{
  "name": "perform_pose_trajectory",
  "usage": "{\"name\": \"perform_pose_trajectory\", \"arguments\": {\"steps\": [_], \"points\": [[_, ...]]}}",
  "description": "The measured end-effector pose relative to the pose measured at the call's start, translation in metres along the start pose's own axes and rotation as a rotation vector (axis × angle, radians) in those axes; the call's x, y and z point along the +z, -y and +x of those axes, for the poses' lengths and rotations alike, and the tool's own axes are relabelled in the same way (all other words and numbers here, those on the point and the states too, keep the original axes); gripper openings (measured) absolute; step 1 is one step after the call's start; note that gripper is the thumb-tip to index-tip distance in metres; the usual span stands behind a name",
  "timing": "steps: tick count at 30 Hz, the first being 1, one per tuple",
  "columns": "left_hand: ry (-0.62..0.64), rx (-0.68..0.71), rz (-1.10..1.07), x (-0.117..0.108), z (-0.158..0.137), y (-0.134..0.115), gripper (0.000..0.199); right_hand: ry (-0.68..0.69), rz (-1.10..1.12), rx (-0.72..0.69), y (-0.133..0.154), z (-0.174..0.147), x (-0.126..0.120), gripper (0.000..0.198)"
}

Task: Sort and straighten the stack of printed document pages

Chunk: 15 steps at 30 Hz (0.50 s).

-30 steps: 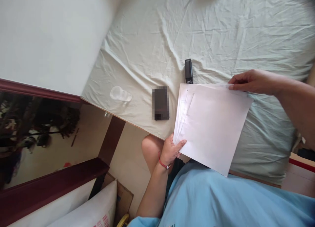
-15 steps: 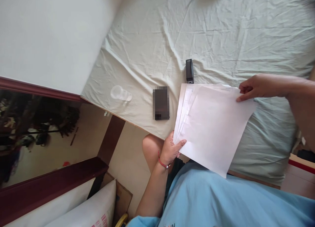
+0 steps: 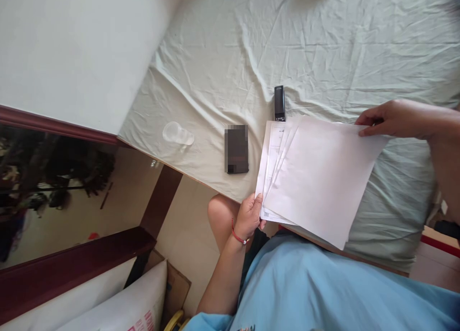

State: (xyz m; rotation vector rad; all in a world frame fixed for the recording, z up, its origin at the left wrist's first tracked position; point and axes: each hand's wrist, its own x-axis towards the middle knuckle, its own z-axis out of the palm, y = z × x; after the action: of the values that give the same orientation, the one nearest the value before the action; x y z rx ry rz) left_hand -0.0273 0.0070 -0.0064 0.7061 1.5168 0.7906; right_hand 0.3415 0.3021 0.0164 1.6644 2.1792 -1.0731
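A fanned stack of white paper sheets [image 3: 316, 177] lies over the near edge of a bed with a pale green sheet [image 3: 294, 43]. My left hand [image 3: 249, 216], with a red string at the wrist, grips the stack's near left corner. My right hand [image 3: 381, 118] pinches the far right corner of the top sheet, which is lifted and skewed away from the others. A black stapler [image 3: 279, 103] rests on the bed just beyond the papers.
A dark phone [image 3: 236, 149] lies on the bed left of the papers. Further left, a clear plastic cup [image 3: 177, 134] lies on its side near the bed's corner. White wall and dark red trim fill the left; a white sack [image 3: 143, 307] sits on the floor.
My right hand has moved right along the far edge, drawing the top sheet rightward so the sheets fan out more. My left hand shifted its grip slightly on the near corner.
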Motion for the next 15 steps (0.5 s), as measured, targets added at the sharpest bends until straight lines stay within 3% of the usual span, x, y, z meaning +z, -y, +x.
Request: {"name": "perform_pose_trajectory", "arguments": {"steps": [4, 8, 15], "points": [[0.002, -0.021, -0.011, 0.001, -0.001, -0.003, 0.060, 0.040, 0.024, -0.082, 0.008, -0.007, -0.002, 0.048], [0.006, -0.027, -0.004, 0.003, -0.003, -0.010, 0.060, 0.128, 0.006, -0.055, 0.016, -0.010, 0.001, 0.057], [0.046, -0.005, 0.028, 0.001, -0.003, -0.012, 0.057, -0.059, -0.033, 0.032, 0.001, -0.002, -0.003, 0.037]]}}
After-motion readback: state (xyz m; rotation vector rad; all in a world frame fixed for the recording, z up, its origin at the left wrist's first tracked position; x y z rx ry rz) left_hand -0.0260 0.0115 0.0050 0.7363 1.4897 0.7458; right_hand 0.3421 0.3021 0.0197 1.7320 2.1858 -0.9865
